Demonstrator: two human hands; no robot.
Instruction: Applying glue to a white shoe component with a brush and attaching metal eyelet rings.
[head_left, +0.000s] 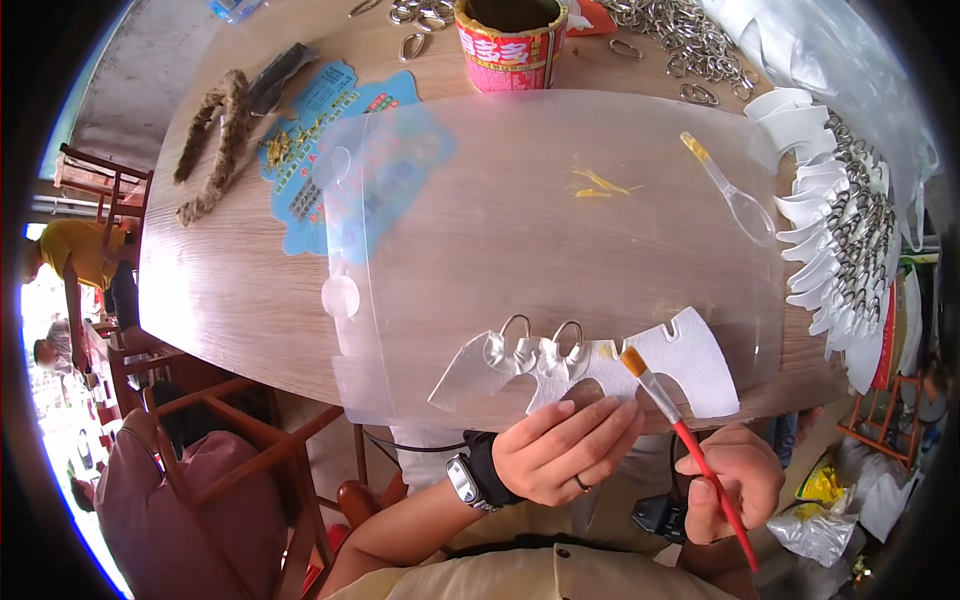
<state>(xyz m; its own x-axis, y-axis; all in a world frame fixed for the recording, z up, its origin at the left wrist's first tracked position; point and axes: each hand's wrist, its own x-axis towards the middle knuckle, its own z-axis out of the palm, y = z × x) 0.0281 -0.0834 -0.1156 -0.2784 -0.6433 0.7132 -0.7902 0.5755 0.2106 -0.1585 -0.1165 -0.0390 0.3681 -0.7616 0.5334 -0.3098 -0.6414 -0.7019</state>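
Observation:
A white cut-out strip with notched edges lies near me on a clear plastic sheet. Two metal rings are looped into folded tabs on its left part. The fingers of my left hand lie stretched along the strip's near edge, pressing it down. My right hand is closed round a red-handled paintbrush. The brush's bristles, yellowish-brown, touch or hover just over the strip near its middle, where a faint yellow smear shows; contact is hard to tell.
At the back stands a red paper tub, with loose metal rings beside it. White pieces with rings are stacked at right. A clear plastic spoon, a blue card and a fuzzy brown strip lie about.

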